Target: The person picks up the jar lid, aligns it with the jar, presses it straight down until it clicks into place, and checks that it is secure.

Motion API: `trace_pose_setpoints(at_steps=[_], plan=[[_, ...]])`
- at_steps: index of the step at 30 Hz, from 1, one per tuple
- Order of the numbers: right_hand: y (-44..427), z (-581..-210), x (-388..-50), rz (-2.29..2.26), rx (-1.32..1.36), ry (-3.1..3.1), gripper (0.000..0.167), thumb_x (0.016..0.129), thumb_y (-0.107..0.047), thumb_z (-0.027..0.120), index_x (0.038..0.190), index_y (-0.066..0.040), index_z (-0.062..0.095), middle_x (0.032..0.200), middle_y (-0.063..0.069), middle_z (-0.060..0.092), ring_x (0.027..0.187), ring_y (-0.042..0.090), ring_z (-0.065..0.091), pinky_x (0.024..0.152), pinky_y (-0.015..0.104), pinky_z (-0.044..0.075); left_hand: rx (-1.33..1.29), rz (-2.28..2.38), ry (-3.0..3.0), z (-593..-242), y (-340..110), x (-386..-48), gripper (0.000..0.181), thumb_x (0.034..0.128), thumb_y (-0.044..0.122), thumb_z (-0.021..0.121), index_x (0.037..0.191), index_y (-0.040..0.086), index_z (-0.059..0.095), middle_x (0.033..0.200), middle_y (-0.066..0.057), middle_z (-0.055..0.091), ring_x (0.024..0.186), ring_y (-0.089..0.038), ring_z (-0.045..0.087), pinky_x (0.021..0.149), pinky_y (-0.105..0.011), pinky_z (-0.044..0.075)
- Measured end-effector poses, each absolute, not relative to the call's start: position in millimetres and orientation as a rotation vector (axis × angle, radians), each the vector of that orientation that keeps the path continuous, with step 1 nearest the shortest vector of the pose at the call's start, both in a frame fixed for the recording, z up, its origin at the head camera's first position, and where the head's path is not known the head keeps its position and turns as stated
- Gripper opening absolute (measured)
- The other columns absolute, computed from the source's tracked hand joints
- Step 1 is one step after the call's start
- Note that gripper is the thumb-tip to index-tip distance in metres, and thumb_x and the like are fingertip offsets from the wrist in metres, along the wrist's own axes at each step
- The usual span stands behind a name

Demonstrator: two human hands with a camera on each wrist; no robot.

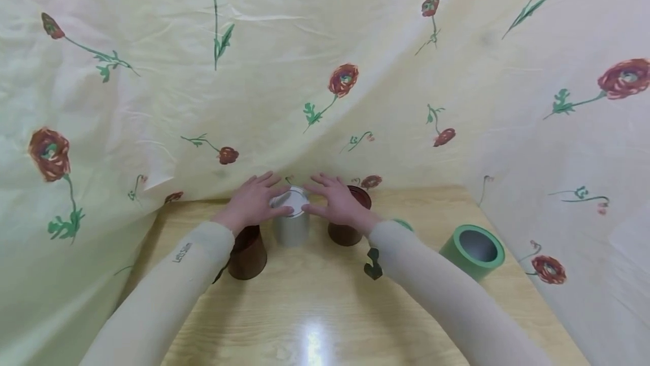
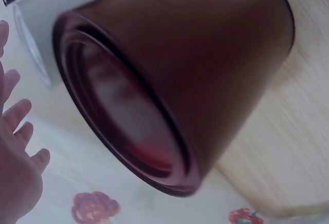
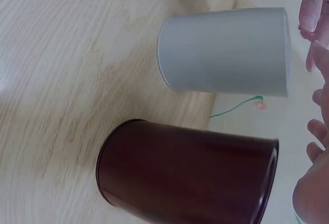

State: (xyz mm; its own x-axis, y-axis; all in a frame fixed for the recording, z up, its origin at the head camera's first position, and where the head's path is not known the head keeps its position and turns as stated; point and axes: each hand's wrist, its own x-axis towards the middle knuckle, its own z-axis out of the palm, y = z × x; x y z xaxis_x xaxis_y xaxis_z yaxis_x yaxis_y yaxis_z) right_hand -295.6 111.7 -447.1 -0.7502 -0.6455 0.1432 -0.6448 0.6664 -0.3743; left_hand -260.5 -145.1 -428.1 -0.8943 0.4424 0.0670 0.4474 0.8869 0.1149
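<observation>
A brown canister (image 1: pixel 247 259) stands first, then the left hand (image 1: pixel 255 199) is spread and empty, a white canister (image 1: pixel 292 230) stands below both thumbs, the right hand (image 1: pixel 337 201) is equally spread and empty, and another brown canister (image 1: pixel 345 235) and a green canister (image 1: pixel 461 259) follow.

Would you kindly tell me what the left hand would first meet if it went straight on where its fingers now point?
The left hand would probably meet the flowered cloth first, as that lies straight ahead, though the depth between them is hard to judge.
</observation>
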Motion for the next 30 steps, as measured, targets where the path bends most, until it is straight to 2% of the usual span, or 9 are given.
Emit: trace_pose_setpoints(at_steps=[3, 7, 11, 16, 22, 30], plan=[[122.8, -439.8, -289.1, -0.681, -1.120, 2.866, 0.065, 0.104, -0.047, 0.068, 0.159, -0.015, 0.054, 0.171, 0.016, 0.037, 0.162, 0.041, 0.023, 0.130, 0.067, 0.013, -0.710, -0.201, -3.007, -422.2, -137.0, -257.3, 0.071, 0.1001, 0.062, 0.065, 0.155, 0.018, 0.059, 0.169, -0.016, 0.041, 0.161, -0.042, 0.026, 0.129, -0.066, 0.021], [143.0, -435.6, -281.3, -0.773, -1.128, 2.902, 0.066, 0.102, -0.042, 0.073, 0.157, -0.011, 0.056, 0.169, 0.017, 0.041, 0.160, 0.042, 0.028, 0.128, 0.067, 0.020, -0.714, -0.180, -2.980, -415.0, -124.6, -250.6, 0.072, 0.1002, 0.063, 0.065, 0.157, 0.019, 0.058, 0.169, -0.013, 0.041, 0.161, -0.040, 0.027, 0.129, -0.064, 0.022], [166.5, -435.7, -272.3, -0.924, -1.057, 2.906, 0.067, 0.100, -0.037, 0.077, 0.156, -0.008, 0.056, 0.168, 0.017, 0.042, 0.160, 0.042, 0.027, 0.127, 0.067, 0.024, -0.737, -0.146, -2.943, -410.9, -111.9, -242.1, 0.072, 0.1001, 0.062, 0.065, 0.156, 0.018, 0.058, 0.167, -0.015, 0.045, 0.159, -0.039, 0.031, 0.129, -0.063, 0.023], [197.7, -442.6, -259.1, -1.046, -0.945, 2.880, 0.070, 0.100, -0.034, 0.077, 0.159, -0.006, 0.051, 0.170, 0.017, 0.039, 0.162, 0.042, 0.022, 0.128, 0.067, 0.021, -0.781, -0.138, -2.898, -411.6, -96.4, -231.9, 0.072, 0.0997, 0.063, 0.065, 0.157, 0.020, 0.057, 0.166, -0.014, 0.047, 0.158, -0.038, 0.035, 0.130, -0.059, 0.025], [229.2, -461.9, -243.0, -1.037, -0.899, 2.950, 0.070, 0.100, -0.030, 0.078, 0.158, 0.000, 0.050, 0.167, 0.023, 0.040, 0.157, 0.048, 0.028, 0.126, 0.068, 0.026, -0.824, -0.124, -2.874, -417.0, -82.0, -219.6, 0.074, 0.1002, 0.064, 0.064, 0.159, 0.021, 0.054, 0.167, -0.012, 0.045, 0.158, -0.037, 0.034, 0.129, -0.058, 0.027], [252.0, -486.2, -219.0, -1.017, -0.752, 2.992, 0.071, 0.103, -0.038, 0.072, 0.159, 0.000, 0.049, 0.167, 0.023, 0.040, 0.158, 0.046, 0.027, 0.129, 0.067, 0.016, -0.962, -0.229, -2.801, -426.4, -70.6, -202.7, 0.068, 0.0996, 0.053, 0.071, 0.153, 0.012, 0.061, 0.164, -0.016, 0.048, 0.155, -0.037, 0.041, 0.129, -0.053, 0.031]])
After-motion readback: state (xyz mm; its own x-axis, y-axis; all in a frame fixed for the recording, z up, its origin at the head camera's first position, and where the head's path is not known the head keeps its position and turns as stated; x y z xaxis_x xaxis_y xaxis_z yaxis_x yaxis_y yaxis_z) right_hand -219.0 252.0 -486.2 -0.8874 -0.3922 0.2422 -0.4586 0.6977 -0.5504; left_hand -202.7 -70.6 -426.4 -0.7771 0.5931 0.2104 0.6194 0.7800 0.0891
